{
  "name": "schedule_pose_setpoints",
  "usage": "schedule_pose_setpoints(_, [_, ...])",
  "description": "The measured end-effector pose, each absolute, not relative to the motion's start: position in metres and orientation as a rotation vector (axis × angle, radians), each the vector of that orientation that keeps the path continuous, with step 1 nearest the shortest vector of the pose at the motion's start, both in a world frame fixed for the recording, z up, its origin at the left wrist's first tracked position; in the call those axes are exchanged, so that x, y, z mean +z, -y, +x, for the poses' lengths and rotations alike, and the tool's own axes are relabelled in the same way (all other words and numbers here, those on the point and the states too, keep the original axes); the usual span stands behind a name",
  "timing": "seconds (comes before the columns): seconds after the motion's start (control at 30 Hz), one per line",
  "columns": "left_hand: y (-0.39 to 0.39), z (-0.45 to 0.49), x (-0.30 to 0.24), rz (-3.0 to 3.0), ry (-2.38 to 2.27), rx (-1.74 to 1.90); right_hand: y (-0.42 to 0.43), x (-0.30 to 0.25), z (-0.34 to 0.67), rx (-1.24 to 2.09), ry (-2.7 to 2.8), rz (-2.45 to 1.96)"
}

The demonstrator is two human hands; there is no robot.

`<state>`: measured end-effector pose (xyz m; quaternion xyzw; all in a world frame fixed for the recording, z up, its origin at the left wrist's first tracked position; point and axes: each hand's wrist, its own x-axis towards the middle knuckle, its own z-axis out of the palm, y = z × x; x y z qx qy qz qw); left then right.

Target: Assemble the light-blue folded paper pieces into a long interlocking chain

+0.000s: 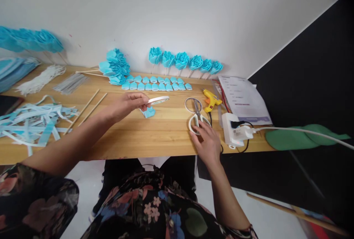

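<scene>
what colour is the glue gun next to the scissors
The glue gun is mostly yellow, seen in the head view.

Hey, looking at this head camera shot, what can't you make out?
In the head view:
Wording on the paper sheet: too small and blurred.
Leftmost blue flower and dark flat object: cut off by the left edge.
Part of the scissors: hidden by the right hand.

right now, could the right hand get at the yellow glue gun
Probably yes: the right hand is at the handles of the scissors, and the yellow glue gun lies just beyond, with nothing seen on top of it. It may have to leave the scissors first.
</scene>
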<state>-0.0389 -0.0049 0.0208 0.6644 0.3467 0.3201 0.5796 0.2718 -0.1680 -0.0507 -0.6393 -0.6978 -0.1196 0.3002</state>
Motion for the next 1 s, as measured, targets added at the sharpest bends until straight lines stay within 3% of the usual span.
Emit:
schedule_pose_setpoints(0.33, [0.024,-0.044,0.02,1.26,-0.626,0.783,0.168,-0.054,0.274,-0.322,1.8,-1.672])
schedule_pose_setpoints(0.5, [0.034,-0.048,0.023,1.256,-0.618,0.754,0.166,-0.026,0.256,-0.328,1.713,-1.501])
schedule_pose_setpoints(0.83, [0.064,-0.043,0.035,1.535,-0.677,0.466,0.128,0.03,0.197,0.808,1.85,-1.172])
schedule_pose_setpoints(1.0, [0.065,-0.051,0.034,1.666,-0.699,0.461,0.123,0.029,0.194,0.899,1.944,-1.078])
